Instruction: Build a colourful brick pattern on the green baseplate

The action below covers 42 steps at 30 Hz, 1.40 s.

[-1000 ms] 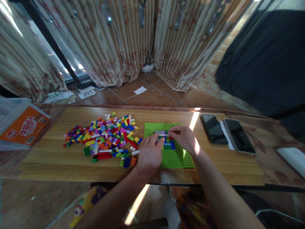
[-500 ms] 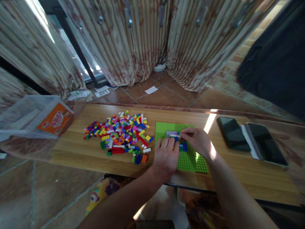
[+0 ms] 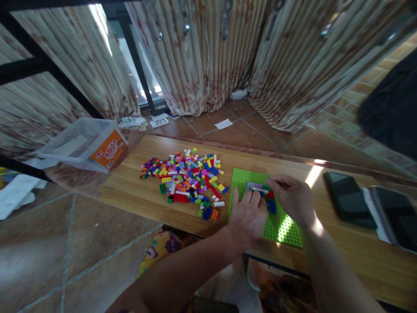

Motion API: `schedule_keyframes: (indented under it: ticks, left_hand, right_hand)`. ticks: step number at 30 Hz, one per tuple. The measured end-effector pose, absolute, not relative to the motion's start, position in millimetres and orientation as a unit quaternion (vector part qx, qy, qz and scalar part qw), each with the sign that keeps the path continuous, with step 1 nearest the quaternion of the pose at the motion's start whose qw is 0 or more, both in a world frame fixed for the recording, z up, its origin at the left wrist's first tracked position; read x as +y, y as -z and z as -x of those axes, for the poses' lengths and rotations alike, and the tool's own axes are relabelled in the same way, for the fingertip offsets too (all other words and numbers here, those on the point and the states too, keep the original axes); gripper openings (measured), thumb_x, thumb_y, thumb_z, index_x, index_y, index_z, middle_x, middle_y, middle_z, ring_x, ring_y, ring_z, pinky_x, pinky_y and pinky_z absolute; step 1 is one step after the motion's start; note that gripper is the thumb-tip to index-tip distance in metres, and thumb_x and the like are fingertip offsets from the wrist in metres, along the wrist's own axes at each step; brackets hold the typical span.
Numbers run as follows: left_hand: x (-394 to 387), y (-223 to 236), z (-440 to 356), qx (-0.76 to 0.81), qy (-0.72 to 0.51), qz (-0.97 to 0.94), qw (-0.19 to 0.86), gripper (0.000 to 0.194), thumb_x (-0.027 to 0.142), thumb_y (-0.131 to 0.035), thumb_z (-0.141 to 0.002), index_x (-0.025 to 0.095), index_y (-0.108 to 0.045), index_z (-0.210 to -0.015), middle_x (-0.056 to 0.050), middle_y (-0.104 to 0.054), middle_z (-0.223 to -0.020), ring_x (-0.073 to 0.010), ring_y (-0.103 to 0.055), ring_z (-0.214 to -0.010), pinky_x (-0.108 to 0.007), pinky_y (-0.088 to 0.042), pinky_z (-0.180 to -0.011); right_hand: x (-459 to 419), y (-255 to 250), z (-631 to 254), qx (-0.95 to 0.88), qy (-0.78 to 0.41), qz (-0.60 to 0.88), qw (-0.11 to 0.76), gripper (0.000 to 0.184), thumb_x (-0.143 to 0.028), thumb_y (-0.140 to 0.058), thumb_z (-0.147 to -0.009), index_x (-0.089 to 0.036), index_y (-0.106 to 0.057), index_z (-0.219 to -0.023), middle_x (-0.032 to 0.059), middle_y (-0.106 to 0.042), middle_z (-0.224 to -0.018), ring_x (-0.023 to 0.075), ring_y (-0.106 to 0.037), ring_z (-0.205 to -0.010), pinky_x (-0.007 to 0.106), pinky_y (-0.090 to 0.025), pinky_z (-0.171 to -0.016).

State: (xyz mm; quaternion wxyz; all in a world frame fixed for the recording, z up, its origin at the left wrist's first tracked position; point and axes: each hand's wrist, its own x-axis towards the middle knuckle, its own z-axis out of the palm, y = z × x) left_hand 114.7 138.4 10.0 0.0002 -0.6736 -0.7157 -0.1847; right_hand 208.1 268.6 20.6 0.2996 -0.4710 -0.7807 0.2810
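On the light green studded baseplate [image 3: 240, 174] stands a low group of toy bricks. A lavender-grey brick [image 3: 253, 185], a thin white piece [image 3: 260, 190], a red brick [image 3: 270, 194] and a blue brick [image 3: 271, 206] show in it. My left hand [image 3: 249, 214] lies over the near left side of this group, fingers bent down against the bricks; its thumb and whatever it grips are hidden. At the group's far right corner, my right hand [image 3: 293, 198] is closed in a pinch, touching the bricks. Anything between those fingertips is too small to make out.
Loose mixed bricks [image 3: 189, 174] are heaped on the wooden table [image 3: 130, 191] left of the baseplate. A clear plastic bin [image 3: 76, 143] with an orange label stands at the far left. Two dark phones [image 3: 348, 198] [image 3: 395, 213] lie to the right. A dark-clothed person [image 3: 391, 104] is beyond.
The view has swung left, so everything appears farther right. Both hands stay at the brick group; the left hand's fingers now cover more of its near side.
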Motion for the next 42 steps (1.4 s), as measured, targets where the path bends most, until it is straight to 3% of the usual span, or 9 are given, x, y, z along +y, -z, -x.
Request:
schedule_keyframes:
  ticks: [6, 11, 14, 17, 22, 27, 30, 38, 42]
  left_hand:
    - [133, -19, -103, -0.693, 0.269, 0.667, -0.054, 0.031, 0.036, -0.048, -0.092, 0.019, -0.058, -0.116, -0.008, -0.06, -0.113, -0.0246, -0.053, -0.106, -0.057, -0.033, -0.104]
    - [143, -33, -68, -0.706, 0.351, 0.612, -0.06, 0.023, 0.025, -0.043, -0.094, 0.019, -0.065, -0.093, -0.005, -0.067, -0.095, -0.019, -0.06, -0.093, -0.038, -0.044, -0.092]
    - [147, -40, -26, -0.707, 0.447, 0.546, -0.033, 0.024, 0.022, -0.043, -0.093, 0.017, -0.067, -0.091, -0.005, -0.07, -0.091, -0.0161, -0.061, -0.089, -0.03, -0.046, -0.086]
    - [146, -45, 20, -0.742, 0.525, 0.417, -0.013, 0.023, 0.022, -0.046, -0.091, 0.016, -0.068, -0.087, -0.005, -0.07, -0.087, -0.0151, -0.062, -0.084, -0.027, -0.046, -0.078]
    - [140, -47, 54, -0.759, 0.571, 0.313, -0.034, 0.027, 0.026, -0.049, -0.087, 0.015, -0.066, -0.07, 0.001, -0.061, -0.064, -0.0114, -0.055, -0.064, -0.022, -0.041, -0.062]
    - [140, -46, 50, -0.754, 0.569, 0.326, -0.043, 0.026, 0.026, -0.051, -0.084, 0.015, -0.066, -0.067, 0.002, -0.06, -0.061, -0.0107, -0.052, -0.061, -0.022, -0.04, -0.062]
    - [143, -45, 49, -0.755, 0.565, 0.328, -0.056, 0.025, 0.026, -0.051, -0.084, 0.015, -0.067, -0.068, 0.001, -0.063, -0.064, -0.0113, -0.055, -0.063, -0.022, -0.041, -0.062]
    - [149, -44, 40, -0.753, 0.547, 0.359, -0.075, 0.021, 0.025, -0.055, -0.082, 0.015, -0.072, -0.079, -0.002, -0.071, -0.072, -0.0134, -0.061, -0.067, -0.023, -0.046, -0.065]
    - [153, -41, 29, -0.735, 0.534, 0.407, -0.093, 0.023, 0.029, -0.054, -0.084, 0.015, -0.072, -0.08, -0.002, -0.071, -0.073, -0.0142, -0.061, -0.067, -0.025, -0.047, -0.064]
  right_hand:
    - [260, -20, -194, -0.756, -0.256, 0.457, 0.392, 0.02, -0.039, -0.066, -0.076, -0.02, -0.071, -0.078, 0.0033, -0.072, -0.072, 0.0187, -0.066, -0.065, 0.031, -0.053, -0.064]
    - [256, -19, -184, -0.747, -0.255, 0.44, 0.428, 0.02, -0.038, -0.067, -0.077, -0.02, -0.07, -0.08, 0.0024, -0.07, -0.074, 0.0185, -0.065, -0.067, 0.033, -0.053, -0.068]
    - [247, -23, -178, -0.749, -0.274, 0.424, 0.43, 0.018, -0.038, -0.067, -0.078, -0.02, -0.07, -0.08, 0.0018, -0.07, -0.075, 0.0179, -0.065, -0.068, 0.032, -0.053, -0.068]
    - [227, -30, -171, -0.785, -0.313, 0.371, 0.385, 0.016, -0.037, -0.064, -0.082, -0.022, -0.069, -0.08, 0.0018, -0.069, -0.077, 0.0168, -0.064, -0.069, 0.03, -0.052, -0.066]
    - [183, -37, -157, -0.89, -0.365, 0.168, 0.216, 0.014, -0.034, -0.064, -0.085, -0.023, -0.069, -0.093, 0.0046, -0.068, -0.092, 0.0169, -0.065, -0.082, 0.029, -0.053, -0.073]
    - [164, -25, -152, -0.95, -0.265, 0.113, 0.123, 0.019, -0.027, -0.068, -0.081, -0.021, -0.066, -0.099, 0.0081, -0.067, -0.101, 0.0223, -0.063, -0.094, 0.037, -0.051, -0.085]
    - [161, -18, -153, -0.953, -0.259, 0.117, 0.104, 0.015, -0.021, -0.063, -0.083, -0.021, -0.065, -0.099, 0.0079, -0.067, -0.1, 0.0217, -0.062, -0.096, 0.035, -0.051, -0.084]
    - [188, -36, -172, -0.903, -0.345, 0.193, 0.172, 0.019, -0.019, -0.06, -0.086, -0.024, -0.067, -0.102, 0.0043, -0.067, -0.104, 0.0169, -0.063, -0.094, 0.031, -0.051, -0.084]
    - [234, -43, -206, -0.853, -0.325, 0.322, 0.252, 0.016, -0.028, -0.065, -0.081, -0.022, -0.069, -0.096, 0.0042, -0.067, -0.097, 0.015, -0.062, -0.076, 0.029, -0.05, -0.068]
